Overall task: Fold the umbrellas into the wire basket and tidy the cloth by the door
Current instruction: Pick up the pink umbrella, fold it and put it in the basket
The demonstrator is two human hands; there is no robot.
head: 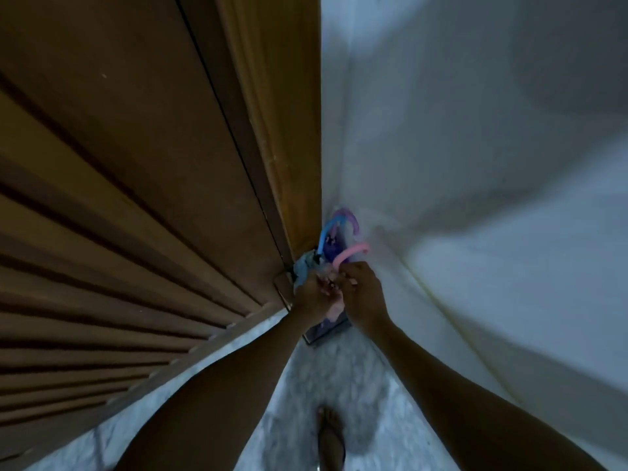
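Between door frame and wall, both hands (334, 288) together, fingers curled on the pink-handled umbrella (350, 253).

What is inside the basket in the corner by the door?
Curved umbrella handles rise from the basket: blue, purple and pink. The left hand and right hand cover the rest, so the canopies are hidden.

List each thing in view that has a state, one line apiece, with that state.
Door: shut against its frame.
Blue-handled umbrella: folded, upright in the corner.
Purple-handled umbrella: folded, upright, handle hooked over.
Pink-handled umbrella: upright, handle just above the hands.
Blue cloth: bunched beside the door frame.
Left hand: fingers curled at the umbrellas; grip blurred.
Right hand: fingers curled below the pink handle.
Wire basket: on the floor, mostly hidden.
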